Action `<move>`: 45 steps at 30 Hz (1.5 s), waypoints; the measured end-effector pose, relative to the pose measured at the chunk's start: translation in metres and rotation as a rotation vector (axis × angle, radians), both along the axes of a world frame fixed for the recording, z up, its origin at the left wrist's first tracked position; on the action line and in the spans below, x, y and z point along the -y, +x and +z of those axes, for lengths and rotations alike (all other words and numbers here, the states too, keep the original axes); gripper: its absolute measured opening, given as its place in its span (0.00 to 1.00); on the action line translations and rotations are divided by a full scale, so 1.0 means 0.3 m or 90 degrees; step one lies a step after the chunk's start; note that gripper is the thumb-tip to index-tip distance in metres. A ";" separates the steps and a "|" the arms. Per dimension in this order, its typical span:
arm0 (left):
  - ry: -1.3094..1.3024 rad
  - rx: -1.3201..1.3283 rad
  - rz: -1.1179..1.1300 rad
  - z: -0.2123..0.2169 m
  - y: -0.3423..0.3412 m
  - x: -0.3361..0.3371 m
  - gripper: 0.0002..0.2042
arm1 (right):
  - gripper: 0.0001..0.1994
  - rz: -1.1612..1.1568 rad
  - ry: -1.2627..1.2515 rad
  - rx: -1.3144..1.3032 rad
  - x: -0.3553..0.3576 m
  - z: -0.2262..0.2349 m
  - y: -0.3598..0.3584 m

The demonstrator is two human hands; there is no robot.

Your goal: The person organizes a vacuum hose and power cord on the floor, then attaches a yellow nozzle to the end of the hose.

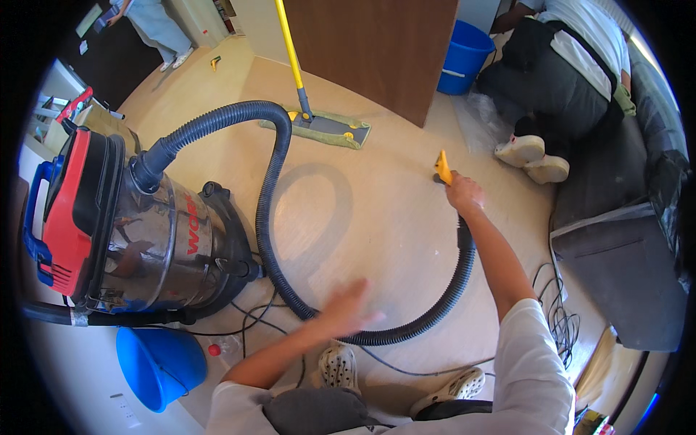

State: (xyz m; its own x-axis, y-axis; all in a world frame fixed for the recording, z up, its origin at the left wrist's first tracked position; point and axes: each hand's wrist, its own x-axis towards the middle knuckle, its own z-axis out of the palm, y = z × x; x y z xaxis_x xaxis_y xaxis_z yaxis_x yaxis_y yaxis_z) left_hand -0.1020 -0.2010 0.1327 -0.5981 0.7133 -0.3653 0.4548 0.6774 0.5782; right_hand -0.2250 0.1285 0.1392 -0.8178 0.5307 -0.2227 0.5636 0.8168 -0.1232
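Note:
My right hand [466, 194] reaches forward over the floor, closed around the end of a black ribbed vacuum hose [451, 293]. A yellow piece [443, 165] with a dark part beside it sticks out past my fingers; its exact kind is unclear. Smeared by motion, my left hand [346, 308] hovers above the floor near the hose's lower bend, thumb and fingers apart, with nothing visible in it. The hose loops back to a wet-dry vacuum cleaner [163, 243] on the left, with a shiny metal drum and a red, black and blue top.
A flat mop [330, 130] with a yellow pole stands ahead. Blue buckets sit at lower left [161, 368] and far right [467, 56]. Cables [562, 322] trail near a grey sofa [620, 268]. One person [562, 72] kneels at right; another [152, 29] stands far left.

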 end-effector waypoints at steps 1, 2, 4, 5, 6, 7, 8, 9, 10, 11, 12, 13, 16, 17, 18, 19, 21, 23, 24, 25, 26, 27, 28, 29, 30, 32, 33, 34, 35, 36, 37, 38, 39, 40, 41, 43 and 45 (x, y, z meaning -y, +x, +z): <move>-0.031 0.071 -0.090 -0.069 0.056 -0.079 0.41 | 0.19 0.024 0.004 -0.020 -0.016 -0.009 -0.039; -0.057 0.111 -0.156 -0.114 0.104 -0.137 0.42 | 0.20 0.049 0.005 -0.041 -0.018 -0.010 -0.075; 0.054 0.093 -0.141 -0.200 0.202 -0.154 0.41 | 0.19 0.051 -0.034 -0.054 0.041 0.007 -0.136; 0.034 0.101 -0.125 -0.202 0.197 -0.176 0.39 | 0.18 0.050 -0.069 -0.063 0.051 0.015 -0.155; 0.018 0.109 -0.111 -0.202 0.191 -0.199 0.37 | 0.18 0.049 -0.061 -0.064 0.025 -0.015 -0.157; 0.026 0.107 -0.114 -0.215 0.193 -0.215 0.37 | 0.18 0.057 -0.116 -0.134 0.000 -0.050 -0.135; 0.070 0.140 -0.084 -0.243 0.198 -0.213 0.34 | 0.18 0.068 -0.176 -0.207 -0.020 -0.079 -0.113; 0.109 0.174 -0.048 -0.262 0.190 -0.198 0.31 | 0.19 0.062 -0.216 -0.213 -0.022 -0.078 -0.079; 0.107 0.175 -0.041 -0.260 0.182 -0.180 0.31 | 0.19 0.056 -0.257 -0.213 -0.021 -0.072 -0.026; 0.141 0.167 -0.009 -0.241 0.182 -0.168 0.30 | 0.20 0.045 -0.343 -0.199 -0.033 -0.055 0.037; 0.176 0.158 0.023 -0.222 0.183 -0.159 0.28 | 0.21 0.032 -0.428 -0.183 -0.034 -0.032 0.090; 0.176 0.162 0.028 -0.207 0.186 -0.151 0.28 | 0.21 0.035 -0.428 -0.178 -0.005 -0.017 0.129; 0.171 0.178 0.063 -0.182 0.176 -0.144 0.27 | 0.24 0.064 -0.376 -0.330 0.114 0.015 0.128; 0.190 0.160 0.095 -0.175 0.167 -0.147 0.27 | 0.26 0.049 -0.320 -0.314 0.151 0.022 0.080; 0.210 0.140 0.125 -0.171 0.151 -0.155 0.27 | 0.27 0.034 -0.262 -0.301 0.168 0.033 0.032; 0.244 0.119 0.158 -0.182 0.134 -0.167 0.28 | 0.27 0.031 -0.263 -0.301 0.169 0.012 -0.017; 0.234 0.141 0.170 -0.156 0.071 -0.208 0.28 | 0.25 0.007 -0.276 -0.340 0.158 -0.040 -0.116; 0.214 0.195 0.173 -0.129 0.035 -0.228 0.30 | 0.25 0.015 -0.347 -0.356 0.146 -0.056 -0.142; 0.212 0.197 0.179 -0.142 0.046 -0.219 0.30 | 0.24 0.019 -0.417 -0.371 0.144 -0.064 -0.145; 0.235 0.213 0.139 -0.167 0.072 -0.207 0.30 | 0.24 0.020 -0.419 -0.367 0.140 -0.074 -0.122; 0.252 0.226 0.105 -0.193 0.102 -0.177 0.31 | 0.24 0.054 -0.480 -0.350 0.159 -0.093 -0.079; 0.280 0.224 0.082 -0.195 0.129 -0.151 0.33 | 0.25 0.088 -0.531 -0.339 0.161 -0.099 -0.031; 0.215 0.278 0.047 -0.199 0.152 -0.129 0.34 | 0.25 0.123 -0.583 -0.326 0.168 -0.108 0.005; 0.192 0.316 0.031 -0.176 0.165 -0.112 0.35 | 0.25 0.127 -0.650 -0.329 0.189 -0.105 0.044; 0.169 0.354 0.016 -0.164 0.172 -0.100 0.35 | 0.24 0.132 -0.719 -0.331 0.212 -0.105 0.064; 0.225 0.333 0.052 -0.203 0.172 -0.091 0.34 | 0.24 0.137 -0.678 -0.344 0.250 -0.105 0.038; 0.265 0.366 0.080 -0.208 0.145 -0.100 0.35 | 0.24 0.124 -0.633 -0.336 0.255 -0.107 -0.003; 0.324 0.354 0.105 -0.221 0.127 -0.106 0.34 | 0.24 0.112 -0.588 -0.327 0.255 -0.111 -0.046; 0.384 0.310 0.126 -0.247 0.105 -0.108 0.32 | 0.24 0.117 -0.585 -0.350 0.257 -0.132 -0.098; 0.445 0.267 0.147 -0.251 0.079 -0.115 0.30 | 0.24 0.123 -0.580 -0.371 0.263 -0.134 -0.142; 0.380 0.316 0.154 -0.254 0.051 -0.106 0.28 | 0.23 0.120 -0.545 -0.366 0.253 -0.130 -0.167; 0.312 0.363 0.163 -0.243 0.006 -0.086 0.26 | 0.23 0.122 -0.551 -0.365 0.256 -0.121 -0.189; 0.254 0.298 0.173 -0.238 -0.029 -0.066 0.22 | 0.23 0.134 -0.605 -0.369 0.263 -0.116 -0.202; 0.270 0.129 0.224 -0.272 -0.051 -0.036 0.21 | 0.23 0.144 -0.659 -0.372 0.268 -0.109 -0.216; 0.282 -0.040 0.269 -0.314 -0.071 0.005 0.21 | 0.23 0.142 -0.666 -0.338 0.266 -0.110 -0.230; 0.209 -0.219 0.337 -0.327 -0.168 0.078 0.22 | 0.24 0.160 -0.702 -0.328 0.261 -0.099 -0.246; -0.009 -0.352 0.396 -0.276 -0.233 0.115 0.25 | 0.25 0.175 -0.738 -0.320 0.241 -0.078 -0.255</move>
State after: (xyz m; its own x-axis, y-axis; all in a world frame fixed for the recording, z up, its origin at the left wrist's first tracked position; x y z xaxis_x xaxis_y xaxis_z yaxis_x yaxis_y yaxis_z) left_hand -0.1719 -0.2353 0.0498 -0.9775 0.1904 0.0904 0.2104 0.9046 0.3708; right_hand -0.3015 0.0563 0.1158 -0.9964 0.0387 -0.0749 0.0805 0.1724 -0.9817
